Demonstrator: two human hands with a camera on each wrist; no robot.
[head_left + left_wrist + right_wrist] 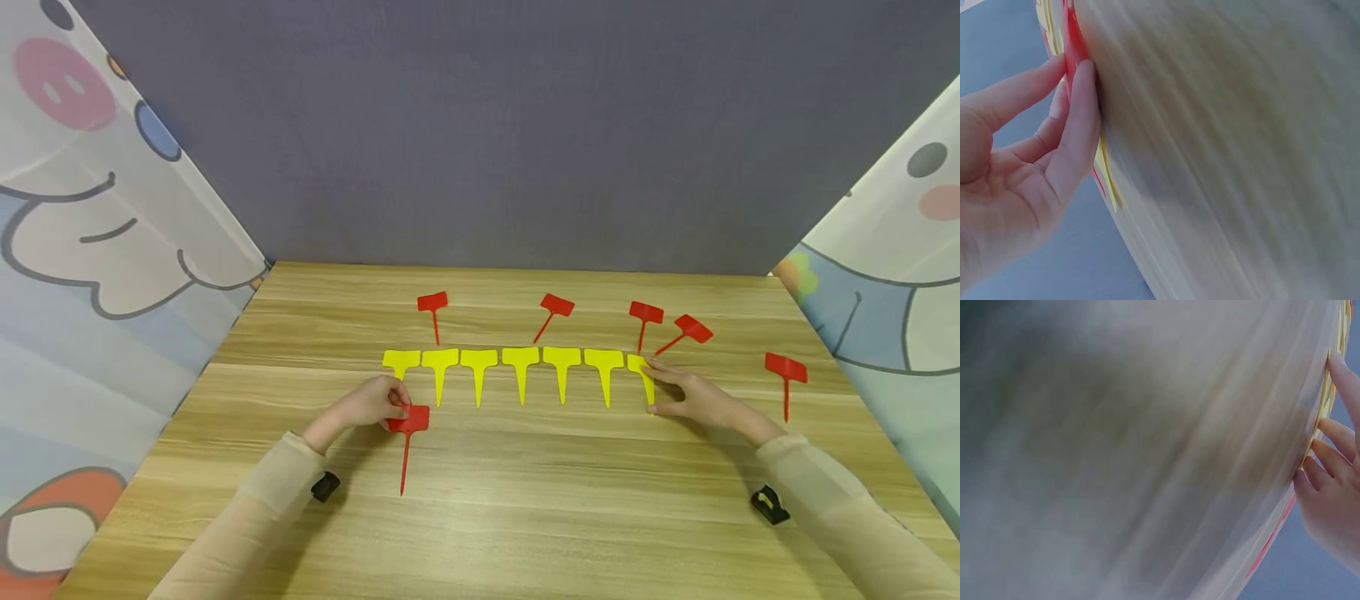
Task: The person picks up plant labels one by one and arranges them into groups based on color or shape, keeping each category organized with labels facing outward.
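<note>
Several yellow T-shaped plant labels [521,358] lie in a row on the wooden table, stems toward me. My left hand [372,402] pinches the head of a red T-shaped plant label [415,418] between thumb and fingers, its stem hanging toward me, just in front of the row's left end. The leftmost yellow label [401,358] is partly hidden behind that hand. At the other end, my right hand [697,398] touches the rightmost yellow label [637,364] with its fingertips, thumb near the stem's tip. The right wrist view shows those fingers spread along the yellow label's edge.
Behind the row lie more red labels, one at the left [432,302], one mid-table [558,305] and two near the right hand [647,312]. Another red label [786,367] sits farther right. Small black objects [326,486] show beside each forearm. A grey panel [517,133] rises behind the table.
</note>
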